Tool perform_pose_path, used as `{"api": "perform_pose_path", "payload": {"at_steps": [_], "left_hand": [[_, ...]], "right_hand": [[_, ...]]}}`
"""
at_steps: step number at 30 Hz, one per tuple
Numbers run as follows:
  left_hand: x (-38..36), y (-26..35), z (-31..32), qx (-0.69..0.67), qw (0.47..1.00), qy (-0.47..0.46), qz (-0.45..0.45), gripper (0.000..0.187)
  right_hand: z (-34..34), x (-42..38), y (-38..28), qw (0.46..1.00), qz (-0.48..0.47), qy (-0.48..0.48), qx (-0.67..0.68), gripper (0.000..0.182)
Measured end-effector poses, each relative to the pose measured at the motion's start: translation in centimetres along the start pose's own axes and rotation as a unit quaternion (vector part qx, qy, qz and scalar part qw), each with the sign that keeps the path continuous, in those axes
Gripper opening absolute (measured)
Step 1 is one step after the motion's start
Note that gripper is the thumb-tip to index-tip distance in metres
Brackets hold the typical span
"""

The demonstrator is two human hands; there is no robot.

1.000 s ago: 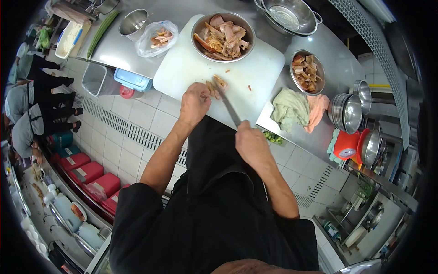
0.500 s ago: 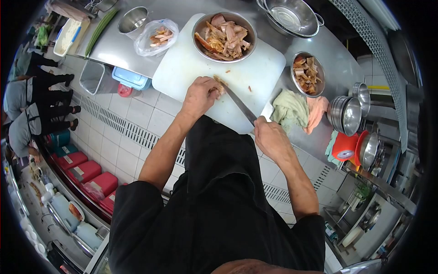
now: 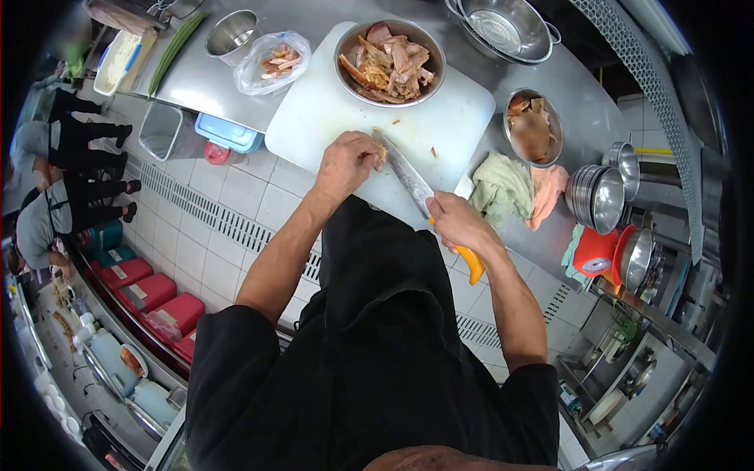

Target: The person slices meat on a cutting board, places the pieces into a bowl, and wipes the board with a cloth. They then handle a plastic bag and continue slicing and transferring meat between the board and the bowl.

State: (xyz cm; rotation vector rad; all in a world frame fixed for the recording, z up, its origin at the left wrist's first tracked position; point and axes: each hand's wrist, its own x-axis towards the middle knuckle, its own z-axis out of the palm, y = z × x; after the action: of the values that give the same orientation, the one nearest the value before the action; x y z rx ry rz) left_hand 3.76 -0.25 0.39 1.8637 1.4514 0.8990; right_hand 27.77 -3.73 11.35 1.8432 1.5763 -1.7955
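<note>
My right hand (image 3: 459, 220) grips a knife (image 3: 408, 174) by its yellow handle, with the blade slanting up and left over the white cutting board (image 3: 314, 118). The blade lies beside a small piece of meat (image 3: 380, 155) at the board's near part. My left hand (image 3: 346, 166) pinches that piece, its fingers curled close to the blade. Beyond the hands, a metal bowl (image 3: 340, 77) heaped with strips of meat (image 3: 397, 63) rests on the board. To the right a smaller bowl (image 3: 558, 149) contains meat chunks, partly blurred.
A plastic bag (image 3: 250, 77) of meat lies left of the board, near a metal pot (image 3: 233, 33). Right of the board are a green cloth (image 3: 503, 187), a pink cloth (image 3: 547, 192), stacked bowls (image 3: 593, 196) and a red scale (image 3: 594, 250). Other people (image 3: 47, 212) stand far left.
The knife's blade has turned so its flat side shows, and its yellow handle has come into view below my right hand. My left hand stays at the piece of meat.
</note>
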Motion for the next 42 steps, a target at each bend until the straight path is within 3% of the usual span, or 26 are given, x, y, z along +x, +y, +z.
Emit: {"api": "perform_pose_path", "payload": {"at_steps": [5,9,12,13,16,18,21,24,29,32,36,39,42], "left_hand": [[0.0,-0.3,-0.1,-0.002,1.000,-0.002,0.007,0.009],[0.3,-0.5,-0.5,-0.019,1.000,-0.015,0.014,0.007],[0.5,0.0,-0.8,0.004,1.000,-0.029,0.005,0.009],[0.6,0.3,-0.9,0.000,0.999,-0.037,-0.017,0.010],[0.9,1.1,-1.0,0.010,0.997,-0.035,-0.061,0.015],[0.8,1.4,-0.6,0.041,0.997,0.001,-0.059,0.018],[0.4,1.4,0.2,0.114,0.992,0.058,0.015,0.019],[0.2,1.1,-0.3,0.095,0.995,0.018,0.026,0.020],[0.2,0.2,-2.4,0.030,0.998,-0.052,-0.030,0.020],[-0.2,-0.2,-2.6,0.012,0.998,-0.049,-0.040,0.021],[-0.8,-0.4,-2.5,-0.012,0.998,-0.030,-0.056,0.023],[-0.7,-0.6,-1.8,0.069,0.996,-0.009,0.054,0.027],[-0.6,0.6,-1.5,0.097,0.992,-0.035,0.070,0.030]], "right_hand": [[1.3,-0.6,-0.2,0.997,0.032,-0.003,0.073,0.035],[3.9,1.4,0.4,0.995,0.001,0.022,0.101,0.037],[4.8,1.7,0.1,0.997,-0.030,0.059,0.044,0.039],[4.7,1.2,-0.7,0.997,-0.032,0.068,0.001,0.031],[6.7,1.9,0.7,0.950,-0.170,0.207,-0.159,0.023],[6.5,1.2,0.5,0.954,-0.133,0.198,-0.179,0.020],[6.1,0.2,0.3,0.953,-0.125,0.194,-0.195,0.022],[5.4,0.1,1.2,0.971,-0.113,0.172,-0.121,0.026],[4.2,-2.6,-1.6,0.997,0.027,0.065,0.032,0.033],[4.9,-2.9,-1.3,0.996,0.004,0.083,0.034,0.035],[7.2,-0.9,1.8,0.981,-0.081,0.155,-0.085,0.032],[6.7,-0.8,2.9,0.955,-0.117,0.240,-0.129,0.027],[5.9,-1.5,3.5,0.945,-0.121,0.268,-0.147,0.022]]}}
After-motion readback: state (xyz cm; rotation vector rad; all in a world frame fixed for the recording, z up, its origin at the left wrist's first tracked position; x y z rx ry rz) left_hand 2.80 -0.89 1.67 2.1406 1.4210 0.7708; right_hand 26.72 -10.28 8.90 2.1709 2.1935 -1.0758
